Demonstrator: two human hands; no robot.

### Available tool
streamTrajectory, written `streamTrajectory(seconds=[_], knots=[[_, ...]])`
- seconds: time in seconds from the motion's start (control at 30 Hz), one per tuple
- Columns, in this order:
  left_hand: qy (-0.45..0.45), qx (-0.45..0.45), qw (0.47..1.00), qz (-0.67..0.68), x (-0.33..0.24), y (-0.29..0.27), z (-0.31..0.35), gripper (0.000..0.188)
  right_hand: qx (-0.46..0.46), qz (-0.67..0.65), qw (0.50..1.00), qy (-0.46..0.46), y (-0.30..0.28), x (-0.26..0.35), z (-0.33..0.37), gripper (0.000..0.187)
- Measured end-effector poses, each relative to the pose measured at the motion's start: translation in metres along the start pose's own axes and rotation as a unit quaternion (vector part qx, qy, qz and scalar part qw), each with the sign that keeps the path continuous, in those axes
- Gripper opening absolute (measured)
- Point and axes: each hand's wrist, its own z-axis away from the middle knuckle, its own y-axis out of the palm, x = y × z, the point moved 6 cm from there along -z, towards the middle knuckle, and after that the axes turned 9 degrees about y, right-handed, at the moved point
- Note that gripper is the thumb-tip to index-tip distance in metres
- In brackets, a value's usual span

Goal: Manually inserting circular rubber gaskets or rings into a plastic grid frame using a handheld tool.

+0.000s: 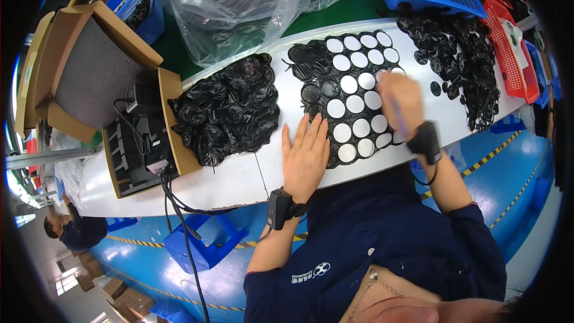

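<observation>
Left grip (305,158) spread flat, right grip (402,103) blurred, closure unclear, white round discs (354,104) black-rimmed, in rows

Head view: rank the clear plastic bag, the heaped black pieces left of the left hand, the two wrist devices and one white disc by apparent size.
1. Clear plastic bag
2. Heaped black pieces
3. Left wrist device and right wrist device: look alike, unranked
4. White disc

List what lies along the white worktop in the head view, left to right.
Open brown cardboard box → heap of glossy black round pieces → bare left hand → rows of flat white discs → loose spread of small black discs → red perforated plastic basket.
</observation>
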Motion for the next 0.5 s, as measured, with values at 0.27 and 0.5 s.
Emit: streamTrajectory(seconds=[0.27,0.5], knots=[[0.004,-0.045,0.998,0.044,0.007,-0.007,-0.023,0.029,0.015,-0.395,0.840,0.372,-0.020,-0.083,0.010,0.032],[-0.004,-0.003,1.000,-0.014,0.027,0.018,-0.046,0.041,0.209,-0.514,0.784,0.280,0.062,0.033,-0.013,0.028]])
